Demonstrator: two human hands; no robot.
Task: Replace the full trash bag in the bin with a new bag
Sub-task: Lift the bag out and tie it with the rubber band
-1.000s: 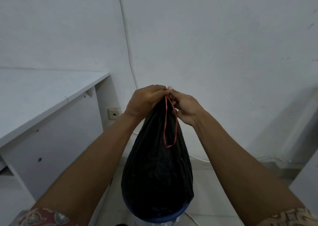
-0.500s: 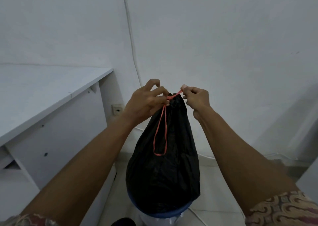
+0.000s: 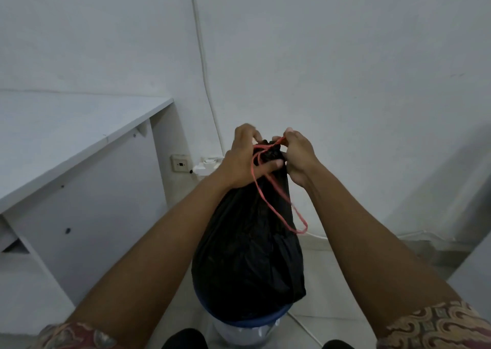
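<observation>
A full black trash bag stands bunched at the top, its lower part resting in the blue-rimmed bin. An orange drawstring winds round the gathered neck, and a loop of it hangs down the bag's right side. My left hand grips the bag's neck, thumb pressed across the front over the string. My right hand pinches the orange drawstring at the top right of the neck. Only the bin's rim and a bit of pale wall show below the bag.
A white desk with a side panel stands at the left. A wall socket and a white plug adapter sit low on the wall behind the bag. A white cable runs down the wall. Tiled floor lies around the bin.
Both hands have come closer together on the bag's neck. The hanging drawstring loop has swung from the left front of the bag to its right side.
</observation>
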